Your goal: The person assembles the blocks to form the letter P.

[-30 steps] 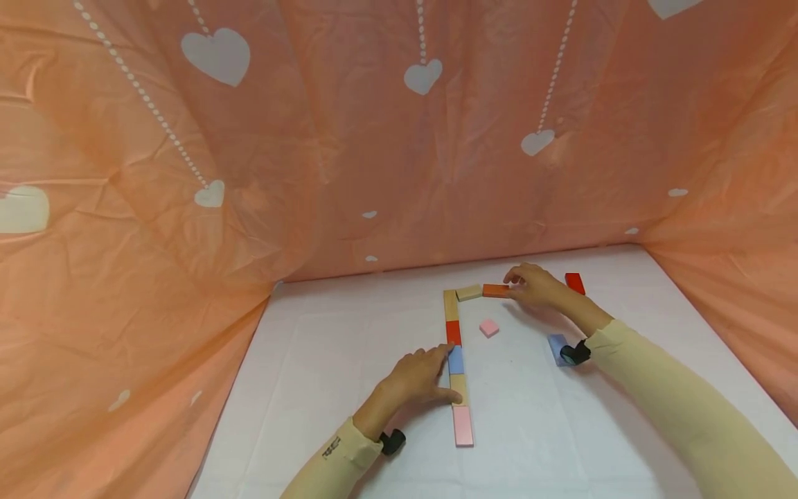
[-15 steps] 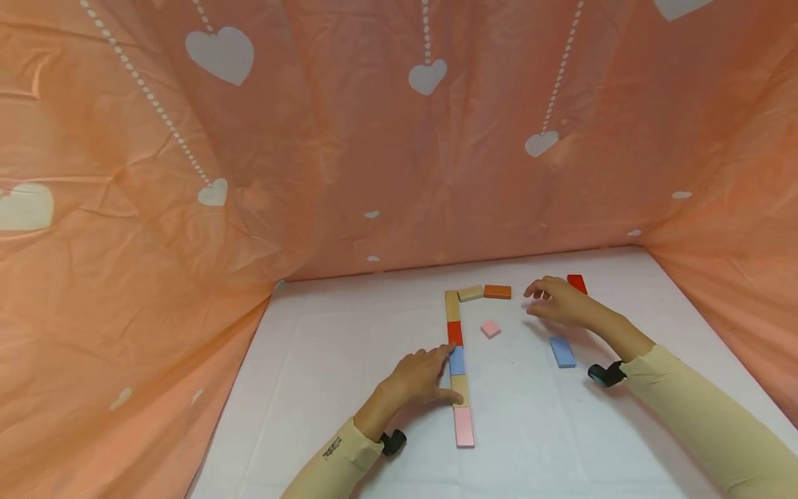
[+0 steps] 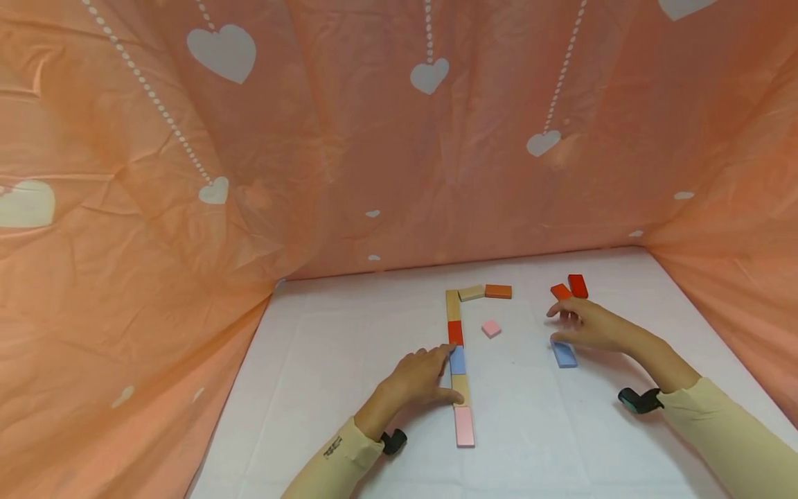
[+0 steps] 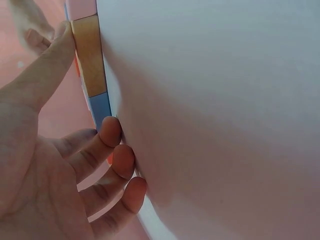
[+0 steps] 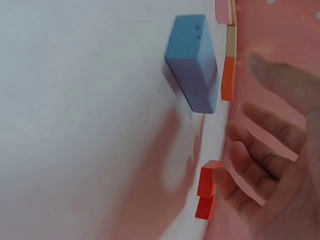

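My left hand (image 3: 416, 378) rests beside a column of flat toy blocks. Its index fingertip touches where a red block (image 3: 455, 331) meets a blue block (image 3: 458, 362), and its thumb lies at a plain wooden block (image 4: 90, 55). A pink block (image 3: 464, 427) ends the column at the front. My right hand (image 3: 587, 326) hovers with relaxed, parted fingers and holds nothing. Below its thumb lies a loose blue block (image 5: 192, 60). Just beyond its fingers are an orange-red block (image 3: 561, 291) and a red block (image 3: 578, 285).
At the column's far end stands another wooden block (image 3: 452, 305). From there a tilted wooden block (image 3: 471, 293) and an orange block (image 3: 499, 292) run rightward. A small pink block (image 3: 491, 328) lies inside that corner. An orange heart-print curtain (image 3: 399, 173) hangs behind the white table (image 3: 312, 360).
My right hand has left the orange block and moved right and toward me, above the loose blue block, uncovering the orange-red block. My left hand has stayed at the column.
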The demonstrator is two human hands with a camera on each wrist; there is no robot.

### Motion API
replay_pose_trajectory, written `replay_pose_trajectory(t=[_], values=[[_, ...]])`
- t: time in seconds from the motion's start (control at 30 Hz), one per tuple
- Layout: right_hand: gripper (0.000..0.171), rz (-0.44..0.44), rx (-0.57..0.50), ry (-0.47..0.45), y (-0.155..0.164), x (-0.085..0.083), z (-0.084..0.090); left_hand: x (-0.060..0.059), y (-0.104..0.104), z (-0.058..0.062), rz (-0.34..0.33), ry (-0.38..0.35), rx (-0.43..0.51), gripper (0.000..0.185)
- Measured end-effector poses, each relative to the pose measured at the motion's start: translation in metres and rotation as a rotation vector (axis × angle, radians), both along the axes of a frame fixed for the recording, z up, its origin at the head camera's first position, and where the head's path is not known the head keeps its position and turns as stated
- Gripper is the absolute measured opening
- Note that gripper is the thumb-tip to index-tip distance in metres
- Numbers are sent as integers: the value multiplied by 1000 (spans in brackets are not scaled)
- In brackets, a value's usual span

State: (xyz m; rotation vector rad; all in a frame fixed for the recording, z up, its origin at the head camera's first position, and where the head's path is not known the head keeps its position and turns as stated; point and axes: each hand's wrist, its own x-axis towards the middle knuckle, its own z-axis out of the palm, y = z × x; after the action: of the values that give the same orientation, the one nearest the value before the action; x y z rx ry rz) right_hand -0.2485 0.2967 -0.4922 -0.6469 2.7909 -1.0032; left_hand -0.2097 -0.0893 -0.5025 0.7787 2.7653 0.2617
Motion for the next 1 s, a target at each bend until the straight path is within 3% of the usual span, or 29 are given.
replay_pose_trajectory(t=[0.17, 0.5, 1.0], values=[[53, 6, 2, -98, 5, 14, -7, 0, 0, 0, -4, -3, 8, 105], [73, 15, 0, -175, 12, 30, -13, -3, -1, -2, -13, 9, -1, 106], [60, 34, 27, -62, 8, 35, -17, -2, -2, 1, -8, -12, 15, 105]])
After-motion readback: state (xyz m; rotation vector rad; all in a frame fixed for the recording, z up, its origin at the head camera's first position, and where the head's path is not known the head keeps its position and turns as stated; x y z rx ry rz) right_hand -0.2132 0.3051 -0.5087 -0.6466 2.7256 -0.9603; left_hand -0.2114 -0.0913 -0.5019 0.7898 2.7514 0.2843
